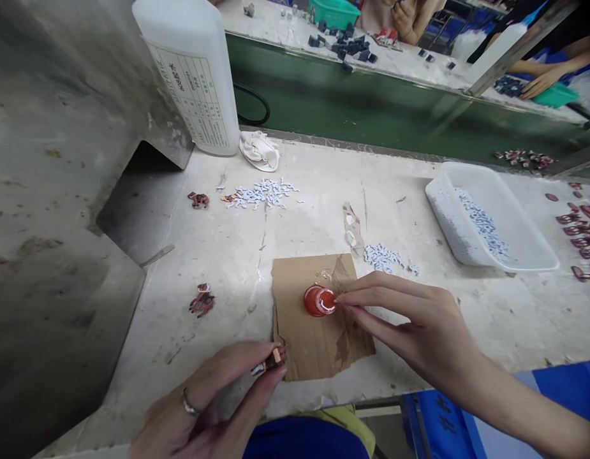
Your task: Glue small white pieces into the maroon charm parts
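My left hand (206,398) pinches a small painted brown figurine (274,361) between thumb and forefinger, just over the near left edge of a cardboard piece (299,357). On the cardboard stands a small red cup (316,301) with a glossy surface inside. The fingertips of my right hand (409,319) are pressed together at the cup's right rim. Whatever they hold, if anything, is too small to make out. Close beyond that hand lies a little heap of pale blue-white pieces (383,257).
Another pale heap (266,193) lies farther back. Brown figurines (202,299) rest at left. A white plastic tub (486,223) holds more pale pieces. A large white jug (192,76) and a crumpled white cloth (259,150) stand behind. Grey metal (60,191) borders the left. Co-workers' hands (546,80) show beyond the green partition.
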A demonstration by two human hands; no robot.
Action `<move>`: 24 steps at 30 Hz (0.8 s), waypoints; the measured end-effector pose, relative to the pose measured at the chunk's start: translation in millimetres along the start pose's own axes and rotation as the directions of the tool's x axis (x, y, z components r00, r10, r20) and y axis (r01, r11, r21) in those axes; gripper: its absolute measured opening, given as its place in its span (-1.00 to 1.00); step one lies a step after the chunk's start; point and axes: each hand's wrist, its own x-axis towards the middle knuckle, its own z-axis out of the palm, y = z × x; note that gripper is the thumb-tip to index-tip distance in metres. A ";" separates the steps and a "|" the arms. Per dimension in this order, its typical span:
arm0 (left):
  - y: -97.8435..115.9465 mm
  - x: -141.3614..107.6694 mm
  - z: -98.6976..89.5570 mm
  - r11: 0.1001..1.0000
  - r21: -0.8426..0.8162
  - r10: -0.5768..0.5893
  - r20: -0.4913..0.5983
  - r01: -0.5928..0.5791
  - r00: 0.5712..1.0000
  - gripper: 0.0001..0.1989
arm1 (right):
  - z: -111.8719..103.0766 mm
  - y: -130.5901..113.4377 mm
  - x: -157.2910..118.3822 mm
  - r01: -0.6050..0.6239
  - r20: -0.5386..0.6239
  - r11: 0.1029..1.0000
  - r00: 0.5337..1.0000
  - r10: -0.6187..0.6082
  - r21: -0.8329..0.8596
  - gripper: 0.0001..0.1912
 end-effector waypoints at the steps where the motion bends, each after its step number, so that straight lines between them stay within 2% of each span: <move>1: -0.8 1.0 -0.5 0.999 -0.001 0.047 0.043 -0.047 0.998 -0.80 | -0.2 0.0 -0.1 0.000 -0.001 1.000 1.000 0.000 -0.004 -0.81; 4: -0.9 3.5 0.3 0.993 -0.058 0.109 0.157 -0.101 0.982 -0.77 | -1.2 -1.5 -0.1 0.001 -0.027 1.000 1.000 -0.001 0.003 -0.81; 6: 0.4 4.7 2.7 0.993 -0.070 0.101 0.174 -0.089 0.980 -0.78 | -1.2 -5.0 0.0 -0.017 -0.057 0.999 0.998 0.020 0.042 -0.80; 8: 1.8 5.5 5.3 0.994 -0.049 0.104 0.182 -0.096 0.978 -0.80 | 0.6 -11.1 0.0 -0.046 -0.101 0.991 0.993 0.058 0.123 -0.79; 12: 2.2 6.0 8.0 0.988 -0.064 0.153 0.268 -0.141 0.951 -0.79 | 10.9 -27.2 -0.7 -0.050 -0.164 0.934 0.980 0.115 0.354 -0.80; 17: 0.8 5.9 8.6 0.989 -0.095 0.140 0.305 -0.116 0.942 -0.72 | 23.1 -37.5 -1.7 -0.033 -0.115 0.854 0.988 0.107 0.519 -0.82; 22: 2.0 4.2 10.8 0.989 -0.107 0.129 0.300 -0.101 0.945 -0.78 | 24.0 -34.3 -3.6 -0.053 -0.061 0.851 0.993 0.099 0.523 -0.81; 24: 2.8 2.2 12.1 0.991 -0.111 0.103 0.262 -0.076 0.960 -0.82 | 23.7 -33.0 -4.6 -0.053 -0.043 0.856 0.995 0.088 0.514 -0.80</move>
